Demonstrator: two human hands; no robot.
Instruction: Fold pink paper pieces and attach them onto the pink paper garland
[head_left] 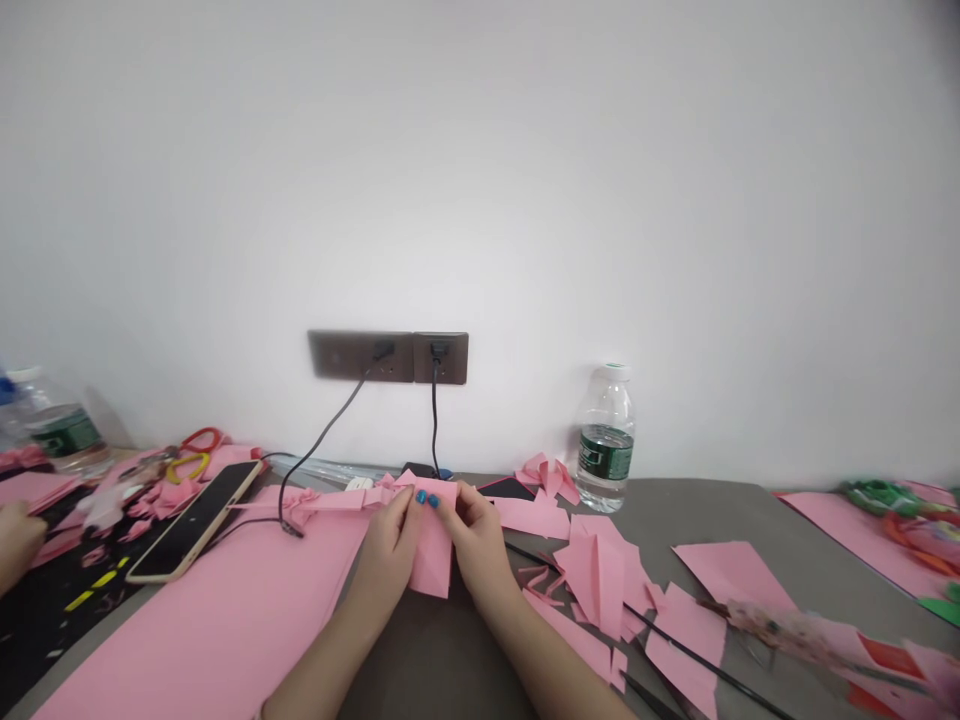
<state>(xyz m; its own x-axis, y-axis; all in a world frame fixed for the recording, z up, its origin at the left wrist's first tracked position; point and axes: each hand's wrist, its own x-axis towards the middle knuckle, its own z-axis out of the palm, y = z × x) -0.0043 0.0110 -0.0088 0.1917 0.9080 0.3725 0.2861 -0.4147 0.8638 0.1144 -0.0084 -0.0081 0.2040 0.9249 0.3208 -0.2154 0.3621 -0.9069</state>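
Observation:
A folded pink paper is held up between both hands near the middle of the table. My left hand pinches its top left part, thumb in front. My right hand grips the top right part, its thumb close beside the left thumb. Both thumbs have blue nails. The fingertips behind the paper are hidden. To the left lies a large pink sheet, with folded pink strips along its upper edge. Cut and creased pink pieces lie to the right of my right hand.
A phone rests at the left, near scissors. A water bottle stands by the wall. Cables hang from the wall socket. Another person's hand holds pink paper at the far left. Blurred decorated items lie at the right.

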